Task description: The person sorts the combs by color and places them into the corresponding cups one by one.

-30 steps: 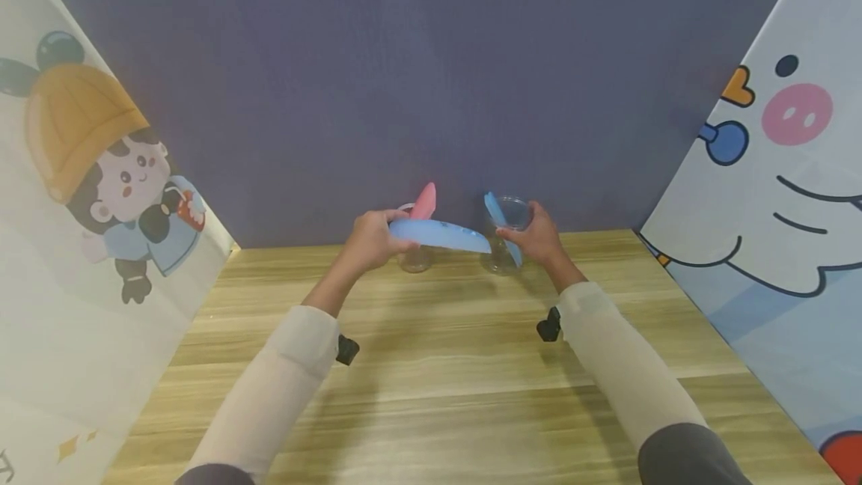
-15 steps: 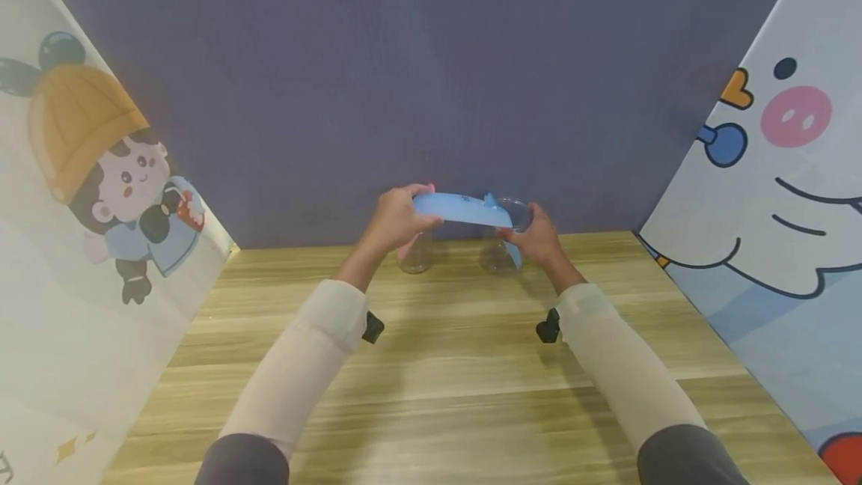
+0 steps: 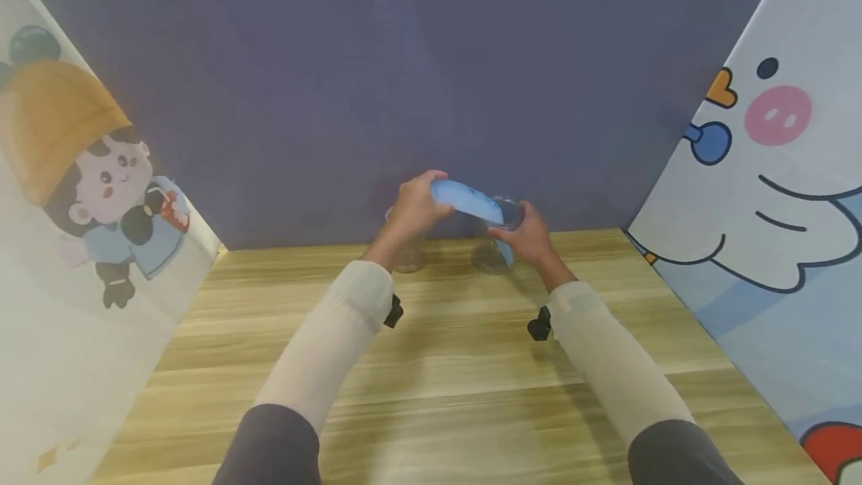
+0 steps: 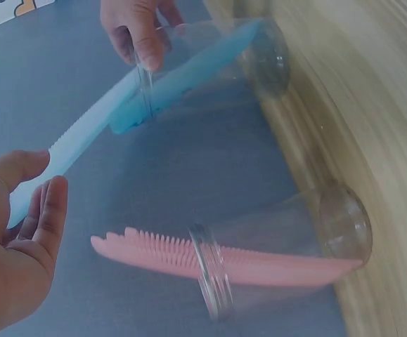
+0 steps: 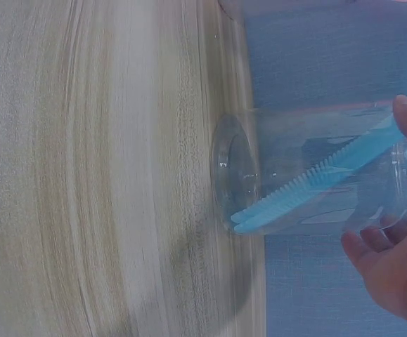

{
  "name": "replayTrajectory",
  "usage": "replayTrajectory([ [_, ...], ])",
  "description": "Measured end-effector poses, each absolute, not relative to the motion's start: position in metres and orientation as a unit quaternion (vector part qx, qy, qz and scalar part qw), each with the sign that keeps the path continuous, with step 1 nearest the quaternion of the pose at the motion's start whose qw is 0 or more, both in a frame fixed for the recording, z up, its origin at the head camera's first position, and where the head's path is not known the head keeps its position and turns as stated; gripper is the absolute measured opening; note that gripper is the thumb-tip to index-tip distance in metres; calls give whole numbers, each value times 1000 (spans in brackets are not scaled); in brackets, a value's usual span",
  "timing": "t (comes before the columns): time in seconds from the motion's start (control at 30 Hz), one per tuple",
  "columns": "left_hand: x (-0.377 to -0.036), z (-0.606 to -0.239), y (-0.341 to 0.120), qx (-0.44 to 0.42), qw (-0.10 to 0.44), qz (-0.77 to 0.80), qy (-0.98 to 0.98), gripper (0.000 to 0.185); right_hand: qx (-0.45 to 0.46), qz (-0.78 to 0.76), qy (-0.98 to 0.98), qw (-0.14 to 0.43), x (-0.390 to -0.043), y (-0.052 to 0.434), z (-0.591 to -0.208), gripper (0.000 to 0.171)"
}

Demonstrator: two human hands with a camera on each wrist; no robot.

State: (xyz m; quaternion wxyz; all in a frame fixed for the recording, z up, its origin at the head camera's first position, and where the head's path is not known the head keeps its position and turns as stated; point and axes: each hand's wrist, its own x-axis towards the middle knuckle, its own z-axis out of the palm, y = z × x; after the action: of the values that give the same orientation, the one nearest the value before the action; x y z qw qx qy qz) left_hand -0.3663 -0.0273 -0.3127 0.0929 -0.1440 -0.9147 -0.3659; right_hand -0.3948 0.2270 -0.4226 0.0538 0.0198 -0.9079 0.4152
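Observation:
Between thumb and fingers, my left hand holds a long, curved light-blue comb-like piece with a ridged edge. Its far end reaches the mouth of the right clear jar. My right hand grips that jar near its rim, thumb on one side and fingers on the other. A second blue comb-like piece leans inside it. The other clear jar stands to the left, with a pink ridged comb-like piece sticking out of its mouth. In the head view my left hand mostly covers the pink one.
Both jars stand at the back of the wood-grain table, close to the dark blue-grey back wall. Side panels with cartoon prints flank the table: a child figure at left, a white character at right.
My left hand has moved right and upward, carrying the blue piece from before the left jar to the right jar's mouth. The right hand keeps its grip on the jar.

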Motion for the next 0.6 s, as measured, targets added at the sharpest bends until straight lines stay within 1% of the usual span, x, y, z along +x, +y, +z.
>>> replayTrajectory([
  [0.13, -373, -317, -16, -143, 117, -377, -907, 62, 18, 417, -907, 51, -394, 226, -424, 112],
  [0.37, -378, -324, 1, -125, 139, -388, -902, 66, 24, 412, -909, 60, -396, 222, -429, 111],
  [0.43, -378, -326, 3, -129, 123, -395, -901, 70, 22, 412, -909, 62, -395, 221, -431, 109],
  [0.6, -375, -333, 2, -151, 52, -412, -897, 84, 16, 418, -907, 53, -393, 222, -435, 107],
])
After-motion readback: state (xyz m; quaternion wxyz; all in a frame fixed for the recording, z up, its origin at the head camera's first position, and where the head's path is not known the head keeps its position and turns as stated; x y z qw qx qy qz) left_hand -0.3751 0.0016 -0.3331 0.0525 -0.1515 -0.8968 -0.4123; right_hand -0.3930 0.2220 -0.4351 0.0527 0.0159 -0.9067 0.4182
